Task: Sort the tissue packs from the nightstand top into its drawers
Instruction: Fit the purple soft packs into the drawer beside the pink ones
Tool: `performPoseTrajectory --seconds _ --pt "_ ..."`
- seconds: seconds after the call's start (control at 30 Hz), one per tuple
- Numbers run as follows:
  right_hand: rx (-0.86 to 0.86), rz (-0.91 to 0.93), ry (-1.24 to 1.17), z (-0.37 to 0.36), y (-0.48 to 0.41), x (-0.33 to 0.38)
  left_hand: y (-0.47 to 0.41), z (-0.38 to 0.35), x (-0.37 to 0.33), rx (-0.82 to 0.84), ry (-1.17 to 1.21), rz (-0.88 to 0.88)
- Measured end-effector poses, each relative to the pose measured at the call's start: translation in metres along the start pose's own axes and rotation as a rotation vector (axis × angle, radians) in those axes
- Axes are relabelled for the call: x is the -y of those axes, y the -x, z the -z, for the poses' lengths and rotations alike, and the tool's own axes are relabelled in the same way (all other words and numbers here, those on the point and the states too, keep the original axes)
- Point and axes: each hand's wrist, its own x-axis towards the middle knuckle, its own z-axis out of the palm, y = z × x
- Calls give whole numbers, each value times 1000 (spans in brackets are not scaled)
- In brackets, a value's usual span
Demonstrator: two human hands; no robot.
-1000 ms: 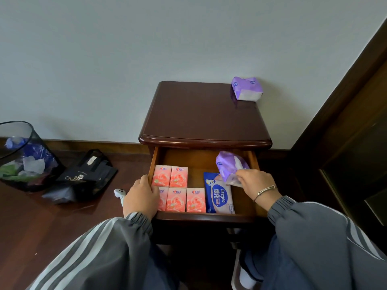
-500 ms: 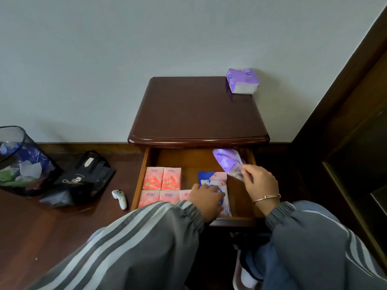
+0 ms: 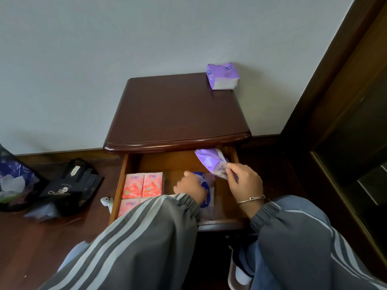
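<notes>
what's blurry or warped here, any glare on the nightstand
Head view: motion blur smears the blue and white wipes pack by the left hand and the black carrier bag; the purple tissue pack pinched by the right hand is sharper; wide-angle distortion tilts the dark wooden door frame; the glossy brown nightstand top shows soft sheen only.

The surface (image 3: 178,114) is dark red-brown, the drawer (image 3: 167,162) orange-brown inside. The top pack (image 3: 222,76) and held pack (image 3: 211,162) are purple. The pink packs (image 3: 142,184) carry a deeper-pink floral print, and the blue pack (image 3: 207,191) has white patches. Sleeves (image 3: 146,237) – grey, lighter stripes.
</notes>
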Motion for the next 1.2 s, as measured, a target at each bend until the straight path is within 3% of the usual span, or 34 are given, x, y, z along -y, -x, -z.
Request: performPoseTrajectory --seconds 0.2,0.3,0.37,0.47,0.53,0.67,0.83,0.97,1.03,1.1,1.2 --pt "-3 -48 -81 1 2 1 9 56 12 20 358 -113" --pt "122 -70 -128 4 2 0 12 96 35 76 600 -75" --pt "380 -3 -116 6 2 -1 17 120 55 148 764 -26" --pt "893 150 107 3 8 7 22 138 82 150 877 4" --pt "1075 128 136 1 14 16 25 137 94 132 908 30" --pt "1000 42 38 0 6 20 29 124 106 119 1017 68" --pt "1168 -90 132 -6 11 20 32 115 103 105 1103 65" --pt "1010 -233 -64 -3 9 21 34 103 94 116 1093 30" --pt "851 -439 -290 2 3 26 34 94 85 142 1082 28" --pt "841 -716 -616 6 -2 32 34 84 73 189 1100 20" --pt "871 -835 -819 8 -2 37 37 68 53 257 1145 -17"
